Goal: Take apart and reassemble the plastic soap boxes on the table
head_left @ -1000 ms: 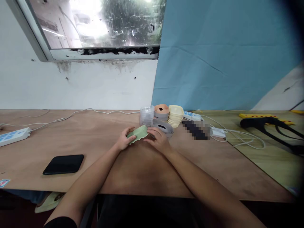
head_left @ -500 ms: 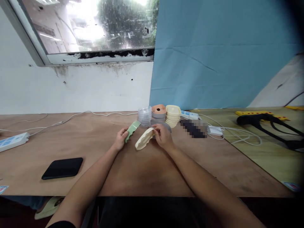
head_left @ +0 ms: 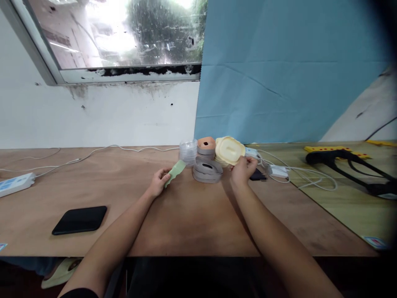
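"What's the left hand (head_left: 159, 181) doing?"

"It's hovering left of the grey container (head_left: 207, 171), its thumb and fingers gripping the near end of a pale green piece (head_left: 176, 170), closed right down on it. The green piece is slanting up between hand and container."

"And the right hand (head_left: 243, 169)?"

"It's reaching to the right of the grey container, fingers curling in and pinching the lower edge of a pale yellow tray (head_left: 230, 150)."

"Where's that tray sitting?"

"It's tilting behind and right of the grey container, overlapping the yellow stack (head_left: 218, 158). I can't tell if they're touching."

"Anything else nearby?"

"A clear stack (head_left: 187, 154) is standing behind-left of the grey container, and an orange-topped pile (head_left: 206, 145) is standing directly behind it."
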The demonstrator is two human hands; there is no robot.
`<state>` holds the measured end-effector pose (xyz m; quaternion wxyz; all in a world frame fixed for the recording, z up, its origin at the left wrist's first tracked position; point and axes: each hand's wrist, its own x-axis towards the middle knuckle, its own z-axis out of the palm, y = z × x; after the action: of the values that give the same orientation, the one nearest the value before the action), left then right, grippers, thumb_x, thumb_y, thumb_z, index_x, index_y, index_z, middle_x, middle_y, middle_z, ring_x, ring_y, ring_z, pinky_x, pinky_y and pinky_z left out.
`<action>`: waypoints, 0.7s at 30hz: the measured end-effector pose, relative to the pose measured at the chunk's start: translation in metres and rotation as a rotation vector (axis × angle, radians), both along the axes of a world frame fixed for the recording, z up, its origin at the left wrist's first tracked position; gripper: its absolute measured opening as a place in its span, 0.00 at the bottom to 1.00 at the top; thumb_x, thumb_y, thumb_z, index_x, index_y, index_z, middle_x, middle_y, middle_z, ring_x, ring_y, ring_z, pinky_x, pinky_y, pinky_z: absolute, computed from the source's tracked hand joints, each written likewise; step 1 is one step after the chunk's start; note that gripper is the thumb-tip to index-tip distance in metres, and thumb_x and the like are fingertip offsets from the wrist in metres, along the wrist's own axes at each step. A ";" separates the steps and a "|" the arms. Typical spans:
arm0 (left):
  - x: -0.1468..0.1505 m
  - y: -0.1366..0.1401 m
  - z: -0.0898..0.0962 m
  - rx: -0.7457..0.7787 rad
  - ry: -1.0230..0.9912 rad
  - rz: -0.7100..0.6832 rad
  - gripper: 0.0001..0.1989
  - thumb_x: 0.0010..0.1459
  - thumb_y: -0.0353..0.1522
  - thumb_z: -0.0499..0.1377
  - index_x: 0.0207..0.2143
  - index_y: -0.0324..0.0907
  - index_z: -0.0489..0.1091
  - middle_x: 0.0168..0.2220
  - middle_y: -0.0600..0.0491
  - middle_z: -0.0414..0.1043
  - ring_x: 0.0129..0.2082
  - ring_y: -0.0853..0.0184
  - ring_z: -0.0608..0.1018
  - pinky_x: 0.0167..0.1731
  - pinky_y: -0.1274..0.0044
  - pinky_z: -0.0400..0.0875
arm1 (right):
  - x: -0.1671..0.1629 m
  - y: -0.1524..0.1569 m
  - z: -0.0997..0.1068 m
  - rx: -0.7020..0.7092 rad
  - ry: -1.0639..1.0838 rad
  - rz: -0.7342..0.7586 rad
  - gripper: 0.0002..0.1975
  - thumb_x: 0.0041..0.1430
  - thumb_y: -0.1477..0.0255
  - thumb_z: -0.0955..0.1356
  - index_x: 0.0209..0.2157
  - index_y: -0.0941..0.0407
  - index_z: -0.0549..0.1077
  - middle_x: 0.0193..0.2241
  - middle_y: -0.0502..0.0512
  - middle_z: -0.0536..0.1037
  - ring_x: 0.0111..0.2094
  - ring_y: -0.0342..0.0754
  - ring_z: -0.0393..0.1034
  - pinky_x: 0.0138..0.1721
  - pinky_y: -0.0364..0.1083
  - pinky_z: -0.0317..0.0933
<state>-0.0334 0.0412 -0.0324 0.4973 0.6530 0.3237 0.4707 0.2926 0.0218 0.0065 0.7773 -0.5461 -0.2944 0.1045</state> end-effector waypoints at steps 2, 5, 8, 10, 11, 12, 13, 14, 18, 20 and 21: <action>-0.001 0.000 -0.001 0.009 0.012 -0.014 0.33 0.50 0.50 0.59 0.50 0.35 0.67 0.39 0.45 0.75 0.34 0.64 0.76 0.32 0.76 0.67 | 0.005 0.004 -0.004 0.029 0.109 -0.035 0.12 0.54 0.66 0.59 0.41 0.50 0.53 0.28 0.45 0.65 0.18 0.40 0.64 0.19 0.44 0.64; -0.001 0.001 -0.002 0.027 0.040 -0.015 0.32 0.50 0.50 0.59 0.50 0.35 0.67 0.39 0.45 0.75 0.35 0.63 0.75 0.32 0.76 0.67 | 0.012 0.011 -0.010 0.080 0.197 -0.039 0.14 0.52 0.67 0.60 0.40 0.50 0.52 0.29 0.45 0.67 0.19 0.41 0.67 0.22 0.45 0.68; -0.001 0.000 -0.002 0.050 0.072 -0.001 0.32 0.50 0.50 0.59 0.49 0.35 0.67 0.38 0.45 0.74 0.35 0.63 0.75 0.32 0.75 0.67 | 0.017 0.015 -0.013 0.131 0.242 0.001 0.15 0.51 0.69 0.62 0.39 0.50 0.51 0.32 0.46 0.68 0.24 0.42 0.72 0.29 0.48 0.71; 0.000 -0.001 -0.001 0.059 0.086 -0.006 0.32 0.50 0.51 0.59 0.49 0.35 0.67 0.37 0.45 0.75 0.35 0.62 0.75 0.33 0.75 0.67 | 0.018 0.016 -0.013 0.159 0.246 0.013 0.16 0.51 0.69 0.64 0.39 0.50 0.51 0.34 0.47 0.69 0.26 0.42 0.74 0.31 0.48 0.72; 0.000 -0.002 0.000 0.060 0.091 -0.008 0.32 0.50 0.51 0.59 0.48 0.35 0.67 0.36 0.45 0.75 0.35 0.62 0.75 0.33 0.74 0.67 | 0.018 0.015 -0.013 0.167 0.243 0.021 0.17 0.51 0.68 0.64 0.39 0.50 0.51 0.35 0.47 0.70 0.27 0.43 0.74 0.31 0.49 0.72; 0.000 -0.002 0.000 0.062 0.095 -0.010 0.32 0.50 0.51 0.59 0.48 0.35 0.67 0.36 0.45 0.75 0.35 0.62 0.75 0.33 0.74 0.67 | 0.017 0.015 -0.013 0.169 0.243 0.030 0.18 0.51 0.68 0.65 0.39 0.50 0.51 0.35 0.47 0.70 0.27 0.43 0.74 0.31 0.48 0.72; 0.001 -0.003 0.001 0.065 0.097 -0.015 0.32 0.50 0.51 0.59 0.48 0.35 0.68 0.36 0.45 0.75 0.35 0.61 0.75 0.34 0.74 0.67 | 0.015 0.014 -0.013 0.168 0.241 0.042 0.18 0.51 0.67 0.66 0.40 0.50 0.52 0.35 0.48 0.71 0.28 0.43 0.74 0.32 0.48 0.72; 0.001 -0.003 0.001 0.071 0.095 -0.018 0.32 0.50 0.51 0.59 0.48 0.35 0.68 0.36 0.45 0.75 0.35 0.61 0.75 0.34 0.73 0.67 | 0.014 0.014 -0.012 0.166 0.240 0.058 0.19 0.51 0.66 0.66 0.40 0.50 0.52 0.36 0.48 0.71 0.29 0.43 0.75 0.32 0.48 0.72; 0.000 -0.003 0.001 0.094 0.090 -0.028 0.32 0.51 0.50 0.58 0.48 0.34 0.68 0.38 0.44 0.75 0.36 0.60 0.75 0.35 0.72 0.68 | 0.007 0.011 -0.010 0.163 0.236 0.123 0.20 0.52 0.64 0.67 0.44 0.51 0.55 0.41 0.51 0.71 0.34 0.44 0.76 0.33 0.46 0.72; 0.000 -0.003 0.001 0.101 0.100 -0.028 0.31 0.51 0.50 0.58 0.48 0.34 0.68 0.39 0.44 0.74 0.36 0.61 0.75 0.35 0.72 0.68 | 0.004 0.010 -0.010 0.160 0.223 0.150 0.21 0.51 0.63 0.67 0.46 0.52 0.58 0.43 0.53 0.71 0.36 0.45 0.76 0.32 0.45 0.72; 0.000 -0.003 0.001 0.107 0.105 -0.028 0.31 0.51 0.50 0.58 0.48 0.34 0.68 0.39 0.43 0.74 0.36 0.61 0.75 0.36 0.73 0.68 | 0.002 0.011 -0.011 0.154 0.208 0.159 0.21 0.51 0.63 0.67 0.46 0.53 0.60 0.44 0.54 0.71 0.36 0.45 0.76 0.31 0.44 0.71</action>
<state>-0.0337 0.0383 -0.0315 0.4507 0.7068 0.3148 0.4452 0.2951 0.0323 -0.0044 0.8325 -0.4461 -0.2617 0.1986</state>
